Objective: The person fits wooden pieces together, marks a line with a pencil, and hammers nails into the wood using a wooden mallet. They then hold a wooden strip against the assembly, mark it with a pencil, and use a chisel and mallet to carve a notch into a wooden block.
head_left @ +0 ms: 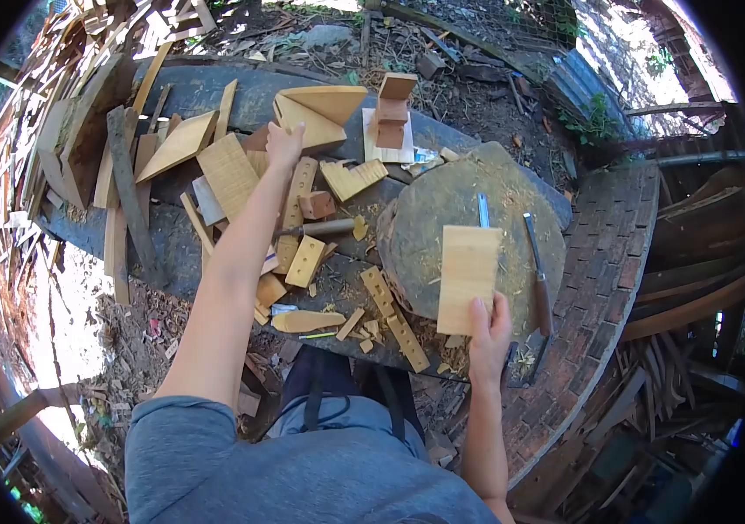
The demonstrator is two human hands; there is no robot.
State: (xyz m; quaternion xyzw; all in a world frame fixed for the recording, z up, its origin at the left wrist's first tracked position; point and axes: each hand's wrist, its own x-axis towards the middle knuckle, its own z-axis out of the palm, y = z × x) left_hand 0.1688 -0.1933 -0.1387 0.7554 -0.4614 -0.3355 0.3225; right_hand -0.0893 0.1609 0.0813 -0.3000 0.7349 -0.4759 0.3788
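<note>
My right hand (489, 334) holds the near edge of a flat rectangular wooden board (468, 275) that lies on a round stump chopping block (416, 223). My left hand (284, 144) is stretched far forward and grips a large pale triangular wood piece (320, 109) at the back of the dark workbench (206, 87). A thin metal blade (482, 210) sticks out from behind the board. A knife with a wooden handle (540, 279) lies on the stump to the right of the board.
Many wood offcuts (228, 175) cover the bench, among them drilled strips (394, 319) and a hammer-like tool (320, 229). A small stacked wooden block assembly (393, 118) stands at the back. A brick surface (613, 253) lies right. Scrap wood piles (84, 52) lie left.
</note>
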